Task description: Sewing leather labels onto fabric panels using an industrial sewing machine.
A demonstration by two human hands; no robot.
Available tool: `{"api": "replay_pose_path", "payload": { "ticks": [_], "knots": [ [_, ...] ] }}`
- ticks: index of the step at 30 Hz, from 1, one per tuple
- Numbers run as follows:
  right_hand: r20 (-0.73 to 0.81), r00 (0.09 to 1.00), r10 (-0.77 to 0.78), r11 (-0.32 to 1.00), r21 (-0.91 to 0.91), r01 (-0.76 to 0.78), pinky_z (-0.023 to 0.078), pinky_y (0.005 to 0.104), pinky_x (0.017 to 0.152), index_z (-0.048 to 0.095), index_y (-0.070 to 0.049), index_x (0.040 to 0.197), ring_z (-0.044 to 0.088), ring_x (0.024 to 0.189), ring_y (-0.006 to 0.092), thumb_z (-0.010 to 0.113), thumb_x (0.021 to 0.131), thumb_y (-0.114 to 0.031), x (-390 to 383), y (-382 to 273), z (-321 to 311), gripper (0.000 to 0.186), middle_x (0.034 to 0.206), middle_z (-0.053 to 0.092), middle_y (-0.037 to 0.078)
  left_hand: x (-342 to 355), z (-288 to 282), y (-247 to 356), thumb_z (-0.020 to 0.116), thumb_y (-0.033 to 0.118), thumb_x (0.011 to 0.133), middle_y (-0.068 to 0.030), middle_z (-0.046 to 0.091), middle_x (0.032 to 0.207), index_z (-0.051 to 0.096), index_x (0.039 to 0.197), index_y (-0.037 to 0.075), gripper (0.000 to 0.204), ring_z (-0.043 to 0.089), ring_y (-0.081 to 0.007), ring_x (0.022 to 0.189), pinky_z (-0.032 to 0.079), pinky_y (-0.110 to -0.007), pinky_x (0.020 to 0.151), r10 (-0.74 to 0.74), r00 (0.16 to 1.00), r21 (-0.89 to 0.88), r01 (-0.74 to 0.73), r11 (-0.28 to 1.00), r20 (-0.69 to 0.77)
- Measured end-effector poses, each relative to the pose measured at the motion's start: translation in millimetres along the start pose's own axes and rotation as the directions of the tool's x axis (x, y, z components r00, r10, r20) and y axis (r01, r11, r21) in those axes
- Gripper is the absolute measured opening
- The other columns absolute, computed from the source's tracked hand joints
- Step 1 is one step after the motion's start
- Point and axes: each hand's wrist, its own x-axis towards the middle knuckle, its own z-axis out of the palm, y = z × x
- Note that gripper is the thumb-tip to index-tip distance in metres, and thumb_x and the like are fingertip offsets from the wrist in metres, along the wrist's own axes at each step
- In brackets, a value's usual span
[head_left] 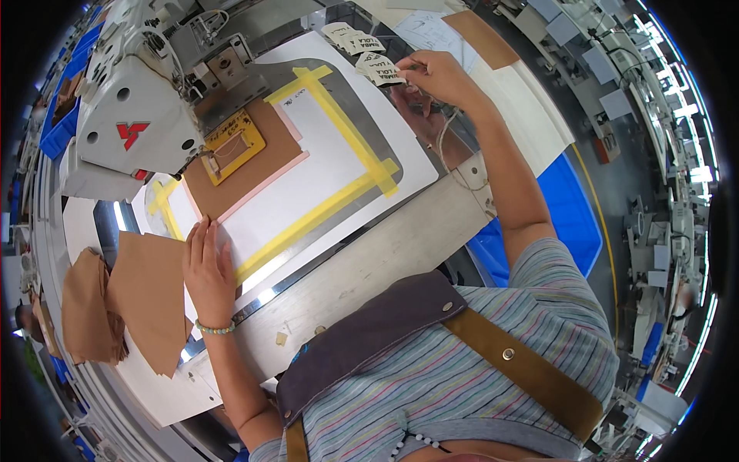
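My left hand lies with its fingers stretched out, the fingertips at the lower corner of a brown fabric panel and its pink edging strip. That panel rests on a white sheet framed with yellow tape. Over the panel's upper part sits a yellow metal clamp plate, beneath the head of a white sewing machine. Farther right, my right hand is closed in a pinch at the edge of a cream label with dark print. More cream labels lie overlapped beside it.
Stacked brown fabric pieces lie on the table at the left. A loop of cord hangs near my right forearm. Beyond the labels are a drawn paper sheet and a brown piece. A blue bin stands right of the table.
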Motion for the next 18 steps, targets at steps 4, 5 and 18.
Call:
{"api": "replay_pose_path", "payload": {
  "ticks": [4, 5, 18],
  "knots": [
    [-0.102, 0.991, -0.084, 0.985, -0.16, 0.067, 0.053, 0.0296, 0.05, 0.074, -0.003, 0.118, 0.067, 0.069, 0.0133, 0.077, 0.094, -0.016, 10.8, -0.7, -0.6, 0.027, 0.091, 0.073, 0.006, -1.2, -0.1, -1.9, 0.069, 0.005, 0.094, -0.0154, 0.064, 0.142, 0.065, 0.136, 0.001, 0.042, 0.058, -0.0367, 0.133, 0.046, -0.047, 0.112, 0.002, 1.0, -0.001, -0.002, 1.0, -0.002],
    [-0.041, 0.998, 0.051, 0.994, -0.1, -0.055, 0.052, 0.0281, 0.049, 0.074, -0.004, 0.116, 0.065, 0.072, 0.0125, 0.078, 0.093, -0.017, 13.3, -6.6, 3.2, 0.026, 0.091, 0.072, 0.006, -2.6, -0.5, -2.8, 0.069, 0.005, 0.094, -0.0154, 0.064, 0.142, 0.065, 0.136, 0.001, 0.042, 0.058, -0.0367, 0.133, 0.046, -0.047, 0.112, -0.002, 1.0, 0.001, 0.002, 1.0, -0.003],
    [-0.114, 0.948, -0.298, 0.952, -0.102, 0.287, 0.052, 0.0283, 0.07, 0.079, -0.004, 0.109, 0.065, 0.075, 0.0107, 0.075, 0.094, -0.02, 39.9, -42.0, 26.6, 0.022, 0.087, 0.075, 0.005, 3.6, -25.6, -0.3, 0.072, 0.008, 0.094, -0.0126, 0.065, 0.142, 0.068, 0.133, 0.004, 0.04, 0.058, -0.0368, 0.135, 0.049, -0.047, 0.11, -0.006, 1.0, -0.033, 0.006, 0.999, 0.002]
  ]
}}
